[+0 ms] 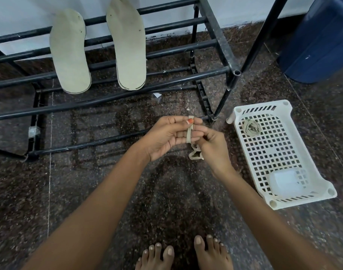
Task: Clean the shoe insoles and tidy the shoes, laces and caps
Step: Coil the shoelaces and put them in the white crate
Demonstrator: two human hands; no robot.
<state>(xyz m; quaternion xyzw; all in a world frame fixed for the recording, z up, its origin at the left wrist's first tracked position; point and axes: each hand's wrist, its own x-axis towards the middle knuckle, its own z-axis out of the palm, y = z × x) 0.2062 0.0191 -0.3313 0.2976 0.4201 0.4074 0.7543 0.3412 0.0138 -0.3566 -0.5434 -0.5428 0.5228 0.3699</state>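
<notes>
Black metal rack (218, 34): beyond left hand (166, 135). White perforated plastic basket (278, 145): just right of right hand (211, 143), holding translucent white plastic box (283, 182). Dark blue bin (320, 39): beyond basket. Speckled dark stone floor (88, 191): beneath.

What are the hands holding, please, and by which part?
A shoelace: the left hand pinches its upper end, the right hand its loose lower part.

The fingers of your left hand (164, 137) hid the far side of the lace (189, 133) crossing them, and your right hand (212, 148) covered the stretch it pinched. The top edge cut off the toe of one insole (130, 53); the blue bin (318, 41) ran off the right edge.
</notes>
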